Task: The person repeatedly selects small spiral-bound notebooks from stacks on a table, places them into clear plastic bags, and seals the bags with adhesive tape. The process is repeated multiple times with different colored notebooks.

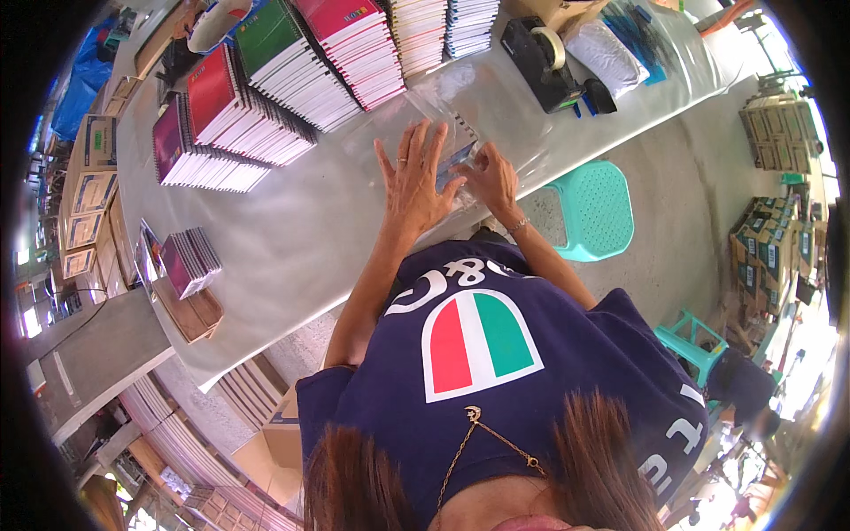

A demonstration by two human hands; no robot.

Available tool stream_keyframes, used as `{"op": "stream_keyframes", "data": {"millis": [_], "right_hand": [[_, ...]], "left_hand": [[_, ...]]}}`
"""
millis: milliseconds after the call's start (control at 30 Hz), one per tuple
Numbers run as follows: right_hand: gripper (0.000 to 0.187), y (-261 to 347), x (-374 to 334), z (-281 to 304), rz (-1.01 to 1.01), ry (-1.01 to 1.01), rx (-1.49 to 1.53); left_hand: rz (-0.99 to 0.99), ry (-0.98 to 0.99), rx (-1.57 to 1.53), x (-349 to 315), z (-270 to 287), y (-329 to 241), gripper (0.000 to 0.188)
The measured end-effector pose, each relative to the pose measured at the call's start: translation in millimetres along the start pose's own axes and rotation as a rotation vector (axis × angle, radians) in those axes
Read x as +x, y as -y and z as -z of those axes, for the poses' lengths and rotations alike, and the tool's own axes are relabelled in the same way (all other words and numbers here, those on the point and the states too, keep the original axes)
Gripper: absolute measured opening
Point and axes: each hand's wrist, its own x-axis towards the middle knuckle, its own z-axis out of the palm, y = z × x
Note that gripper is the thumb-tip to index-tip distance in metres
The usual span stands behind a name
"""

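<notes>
At the near edge of the table, a spiral-bound notebook [459, 157] with a bluish cover lies beneath clear plastic film [527, 142]. My left hand [416, 181] rests flat over its left part, fingers spread, a ring on one of them. On the other side, my right hand [493, 180] has its fingers bent and pinched together at the notebook's right edge, on the plastic. Both hands cover much of the notebook, so its full outline is hidden.
Tall notebook stacks in purple, red [212, 88], green [268, 40] and pink [341, 18] stand beyond my left hand. A black tape dispenser [540, 66] sits at the far right. Small notebooks [189, 263] lie at left. A turquoise stool [598, 211] stands beside the table.
</notes>
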Motion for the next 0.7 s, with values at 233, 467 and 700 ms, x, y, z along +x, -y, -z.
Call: {"op": "stream_keyframes", "data": {"millis": [233,467,700], "right_hand": [[0.04,0,-12,19,-0.406,0.853,0.537],[0.065,47,29,17,-0.353,0.714,1.704],[0.087,54,90,57,0.166,0.918,0.84]], "left_hand": [[0.079,0.173,0.02,60,6,-12,0.097],[0.255,-0.34,-1.432,35,28,23,0.091],[0.539,-0.023,-1.0,-19,-57,66,0.084]]}}
